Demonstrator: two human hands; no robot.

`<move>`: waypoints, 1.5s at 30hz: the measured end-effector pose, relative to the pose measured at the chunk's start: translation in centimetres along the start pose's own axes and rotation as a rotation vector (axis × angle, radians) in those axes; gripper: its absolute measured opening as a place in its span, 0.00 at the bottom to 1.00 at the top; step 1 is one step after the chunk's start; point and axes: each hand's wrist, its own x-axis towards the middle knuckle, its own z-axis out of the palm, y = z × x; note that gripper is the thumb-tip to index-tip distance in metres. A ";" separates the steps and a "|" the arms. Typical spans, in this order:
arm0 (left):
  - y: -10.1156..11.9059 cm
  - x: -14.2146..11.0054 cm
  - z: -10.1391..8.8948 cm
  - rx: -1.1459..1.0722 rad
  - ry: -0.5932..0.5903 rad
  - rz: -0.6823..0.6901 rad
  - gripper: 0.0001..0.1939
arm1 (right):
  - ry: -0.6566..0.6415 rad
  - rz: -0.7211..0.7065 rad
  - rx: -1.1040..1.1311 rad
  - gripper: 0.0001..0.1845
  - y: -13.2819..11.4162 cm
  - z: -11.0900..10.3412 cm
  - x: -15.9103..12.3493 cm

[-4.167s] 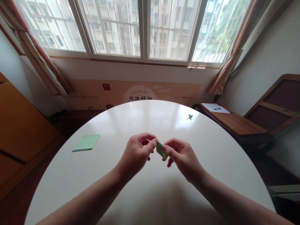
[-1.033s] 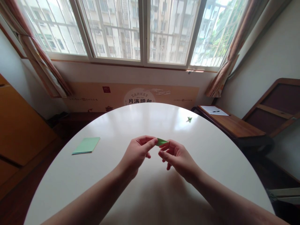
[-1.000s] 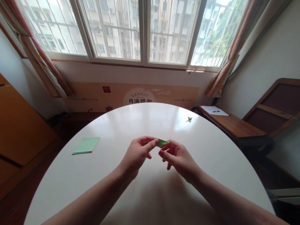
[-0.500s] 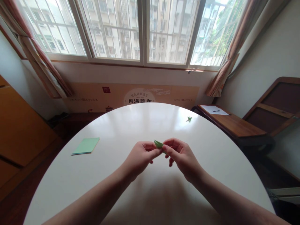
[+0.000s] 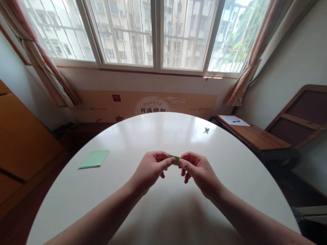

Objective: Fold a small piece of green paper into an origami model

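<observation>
A small folded piece of green paper (image 5: 176, 161) is held up above the white round table (image 5: 163, 211), between my two hands. My left hand (image 5: 154, 169) pinches its left end between thumb and fingers. At the other end, the thumb and fingertips of my right hand (image 5: 195, 170) grip the paper. Fingers cover much of it, so its full folded shape is hidden.
On the table's left lies a stack of light green paper sheets (image 5: 94, 159). A small green origami figure (image 5: 206, 129) stands at the far right. Beyond the table, a wooden chair (image 5: 265, 136) bears a white paper (image 5: 233, 120) with a pen on it.
The pointed flap that stuck up between my fingers has gone down, and the paper now looks flatter. My left thumb has shifted slightly left; my right hand stays nearly in place.
</observation>
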 end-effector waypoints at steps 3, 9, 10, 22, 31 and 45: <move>0.0 -0.1 0.1 -0.069 0.004 -0.049 0.11 | -0.024 0.023 -0.008 0.14 0.0 0.1 0.0; -0.1 -0.1 0.1 -0.118 -0.011 -0.101 0.13 | -0.037 0.071 -0.025 0.15 -0.2 0.2 -0.1; -0.1 0.0 0.1 -0.106 -0.008 -0.104 0.13 | -0.021 0.076 -0.014 0.15 -0.2 0.2 -0.1; -0.3 0.2 -0.1 0.116 -0.074 -0.030 0.14 | 0.000 0.051 -0.014 0.13 0.1 0.1 0.2; -0.6 0.1 0.0 0.278 -0.049 0.142 0.09 | -0.013 0.006 -0.077 0.11 0.6 0.2 0.1; -0.6 0.7 -0.9 0.290 0.013 0.114 0.07 | 0.236 0.000 0.008 0.14 -0.1 -2.1 1.8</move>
